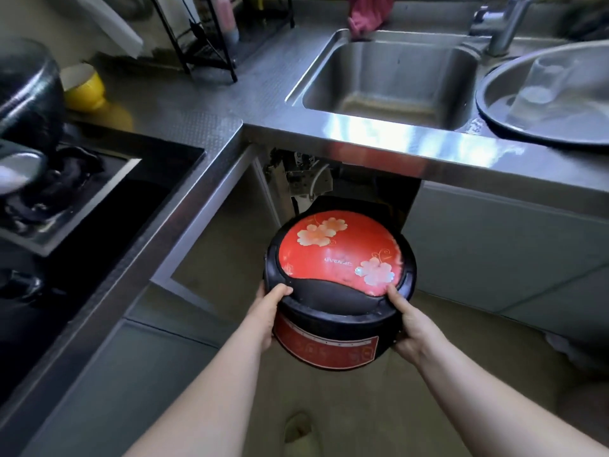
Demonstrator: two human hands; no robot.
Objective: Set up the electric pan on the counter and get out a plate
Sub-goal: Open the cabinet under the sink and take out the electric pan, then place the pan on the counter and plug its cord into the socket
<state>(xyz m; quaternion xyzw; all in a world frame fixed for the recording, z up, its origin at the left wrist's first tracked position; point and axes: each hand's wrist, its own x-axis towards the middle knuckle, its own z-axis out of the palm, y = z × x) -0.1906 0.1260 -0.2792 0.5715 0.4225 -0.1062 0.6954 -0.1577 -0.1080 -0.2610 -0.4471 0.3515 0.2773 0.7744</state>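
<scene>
My left hand (268, 313) grips the left side of the pan (339, 286), thumb laid over the black rim, the other fingers wrapped beneath and out of sight. My right hand (412, 328) grips the right side, thumb pressed on the edge of the red lid, remaining fingers curled under the base. Both hands are closed on the pan; it hangs between them, clear of the floor (329, 407), tilted so the lid faces me. Lid: red with pale flower prints; a red panel runs along the near wall between my hands.

Just beyond the pan, an open cupboard (329, 183) under the counter (395, 143); contents too dark to tell. Above and beyond my fingers, the counter edge, then the sink (389, 77). Beyond my right hand, a steel basin (514, 127) holding a clear cup (543, 80). Well to the left of my left hand, a stove (108, 179) bearing a black pot (29, 94); beyond it, a yellow bowl (84, 89) and a black rack (214, 37). A pink cloth (365, 14) hangs at the far sink rim.
</scene>
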